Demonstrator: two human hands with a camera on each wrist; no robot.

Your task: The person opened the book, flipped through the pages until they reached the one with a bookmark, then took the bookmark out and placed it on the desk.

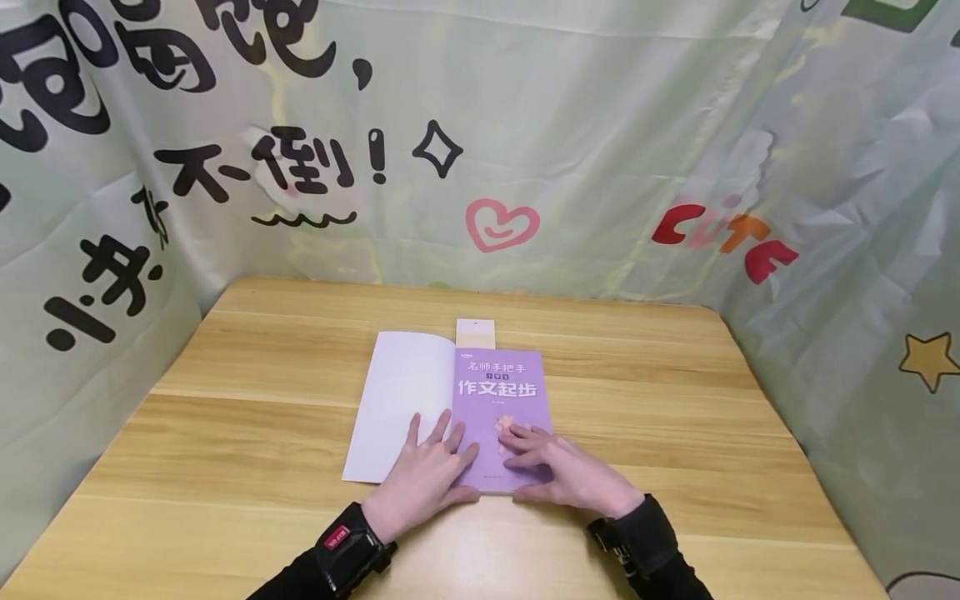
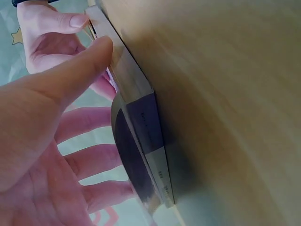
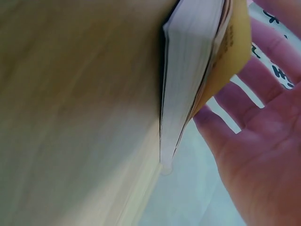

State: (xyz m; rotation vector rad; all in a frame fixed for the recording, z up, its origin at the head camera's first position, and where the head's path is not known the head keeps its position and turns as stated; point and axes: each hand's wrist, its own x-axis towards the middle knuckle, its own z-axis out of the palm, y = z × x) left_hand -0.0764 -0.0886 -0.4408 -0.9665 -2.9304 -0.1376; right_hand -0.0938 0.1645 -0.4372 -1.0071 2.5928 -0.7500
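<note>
A thick book (image 1: 498,437) lies on the wooden table with its cover turned over to the left. The inside of the cover (image 1: 408,383) is white, and the purple page on the right carries white Chinese lettering. My left hand (image 1: 423,475) spreads its straight fingers over the fold between the two, its thumb (image 2: 101,54) against the lower page edges. On the purple page rest the fingers of my right hand (image 1: 562,471), slightly bent, with the thumb at the lower edge. In the right wrist view a yellowish leaf (image 3: 237,59) curves up from the page block (image 3: 188,61).
A pale card or tab (image 1: 476,333) sticks out past the book's top edge. The wooden table (image 1: 637,383) extends to both sides. Behind it hangs a printed cloth (image 1: 585,125) with dark lettering and a pink heart. Both wrists wear black bands (image 1: 352,546).
</note>
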